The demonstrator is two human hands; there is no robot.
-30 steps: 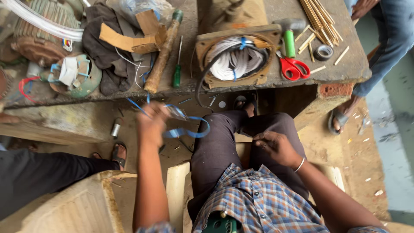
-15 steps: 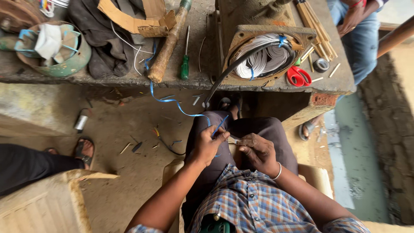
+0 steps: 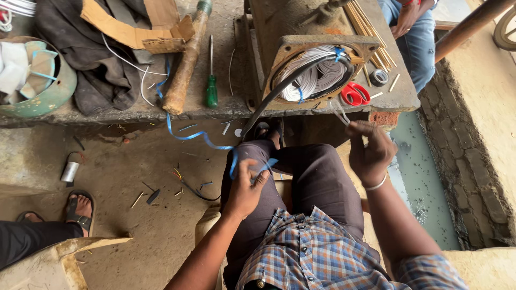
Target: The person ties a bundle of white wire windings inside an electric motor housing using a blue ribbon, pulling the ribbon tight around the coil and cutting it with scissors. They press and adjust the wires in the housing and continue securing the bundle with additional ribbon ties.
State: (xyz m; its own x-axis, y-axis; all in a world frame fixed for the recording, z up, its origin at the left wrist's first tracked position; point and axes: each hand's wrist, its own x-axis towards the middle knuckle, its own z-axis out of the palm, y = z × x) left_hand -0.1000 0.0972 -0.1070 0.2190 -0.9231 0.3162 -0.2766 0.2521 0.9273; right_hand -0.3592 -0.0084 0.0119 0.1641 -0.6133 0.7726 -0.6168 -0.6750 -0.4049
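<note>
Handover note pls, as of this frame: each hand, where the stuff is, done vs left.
Left hand: over the lap, grip closed on the blue strip, which trails up to the bench.
Right hand: raised near the bench edge, pinching a thin clear strip.
Things: motor frame on the bench with white windings inside, some blue ties already on them; black cable hangs out of it. Red scissors, tape roll, sticks, green screwdriver and mallet lie on the bench.
Done: some ties on.
Left: blue strip not yet on the windings.
</note>
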